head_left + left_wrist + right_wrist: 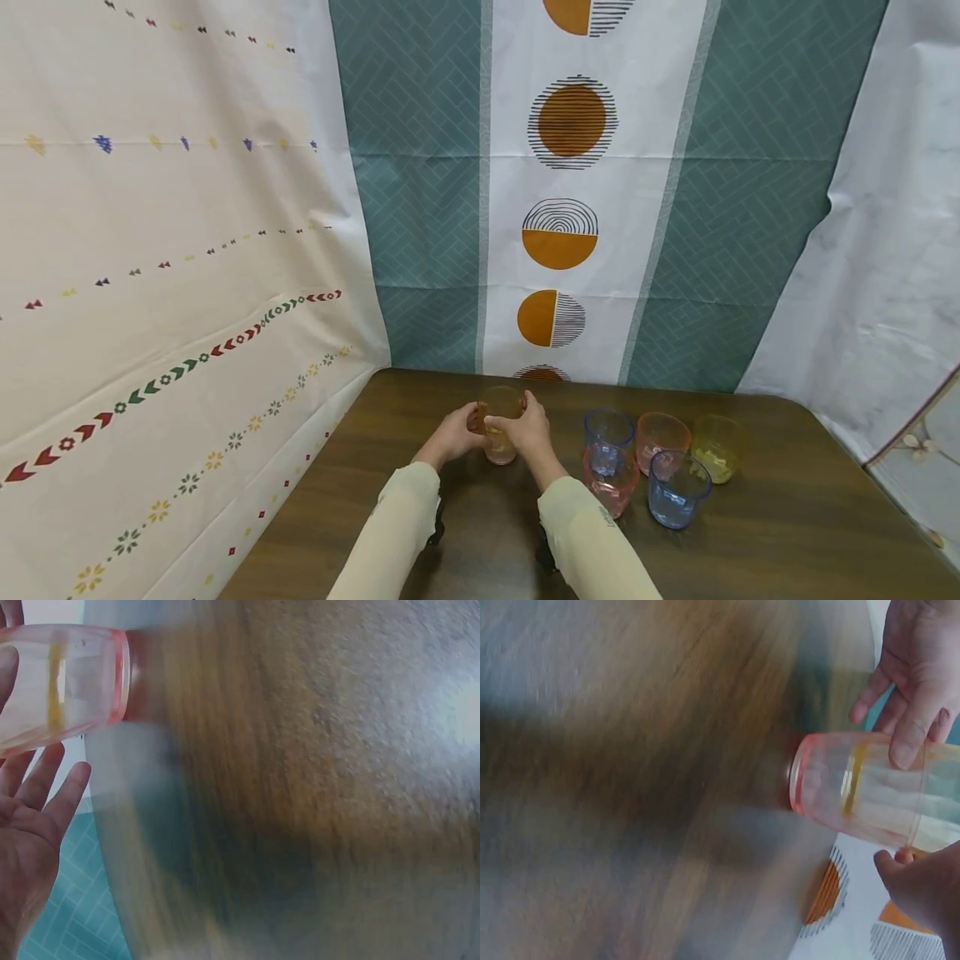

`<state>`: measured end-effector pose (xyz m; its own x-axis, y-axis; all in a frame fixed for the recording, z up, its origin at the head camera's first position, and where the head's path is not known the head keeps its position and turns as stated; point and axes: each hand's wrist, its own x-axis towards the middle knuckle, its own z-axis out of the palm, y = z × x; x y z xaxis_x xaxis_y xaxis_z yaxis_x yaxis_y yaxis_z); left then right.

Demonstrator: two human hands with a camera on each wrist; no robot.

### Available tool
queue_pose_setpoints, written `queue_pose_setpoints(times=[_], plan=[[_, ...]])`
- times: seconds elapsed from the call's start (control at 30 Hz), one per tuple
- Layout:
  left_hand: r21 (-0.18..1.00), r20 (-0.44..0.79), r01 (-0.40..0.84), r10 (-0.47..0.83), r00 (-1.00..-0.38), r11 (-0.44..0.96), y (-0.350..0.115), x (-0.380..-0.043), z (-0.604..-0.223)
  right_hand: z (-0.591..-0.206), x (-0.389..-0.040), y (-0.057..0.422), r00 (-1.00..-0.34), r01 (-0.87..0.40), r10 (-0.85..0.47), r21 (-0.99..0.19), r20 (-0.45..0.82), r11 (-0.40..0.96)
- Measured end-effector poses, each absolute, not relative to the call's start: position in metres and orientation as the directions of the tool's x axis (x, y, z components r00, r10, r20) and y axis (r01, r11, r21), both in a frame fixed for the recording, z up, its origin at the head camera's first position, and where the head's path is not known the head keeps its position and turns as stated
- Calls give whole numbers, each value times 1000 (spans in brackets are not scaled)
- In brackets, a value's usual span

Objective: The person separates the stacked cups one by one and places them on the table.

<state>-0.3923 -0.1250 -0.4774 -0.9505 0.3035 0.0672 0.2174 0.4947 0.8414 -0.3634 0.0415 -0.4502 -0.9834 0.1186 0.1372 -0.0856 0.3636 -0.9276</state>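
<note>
A clear yellow cup [504, 400] is nested in a clear pink cup [500, 455], upright at the middle back of the tabletop. From the left, my left hand [456, 433] grips the stacked cups, its thumb on the pink cup's side near the rim in the right wrist view. My right hand [529, 423] holds the same stack from the other side, thumb across its front and fingers behind. The pink base is right at the tabletop. In the left wrist view, the stack's upper part is cut off by the frame edge.
To the right stand several clear cups: a blue cup [609, 430] and a pink cup [663, 443] at the back, a yellow cup [716, 450], then another pink cup [611, 483] and blue cup [678, 492] in front. Patterned cloths hang around the wooden table [810, 500].
</note>
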Motion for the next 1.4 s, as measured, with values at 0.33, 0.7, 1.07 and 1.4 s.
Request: queue_pose_setpoints(times=[0.33, 0.7, 1.07, 1.4], plan=[[860, 59, 200, 298, -953, 470, -122, -392, -478, -452, -364, 49, -986, -121, 58, -911, 156, 394], [789, 128, 250, 248, -960, 561, -118, -392, -482, -454, -361, 43, -970, -136, 125, -895, 207, 425], [818, 89, 221, 263, -961, 532, -119, -392, -485, -452, -361, 45, -973, -110, 133, -889, 187, 445], [810, 68, 206, 261, -963, 549, -115, -393, -491, -451, -364, 50, -985, -132, 39, -874, 170, 467]])
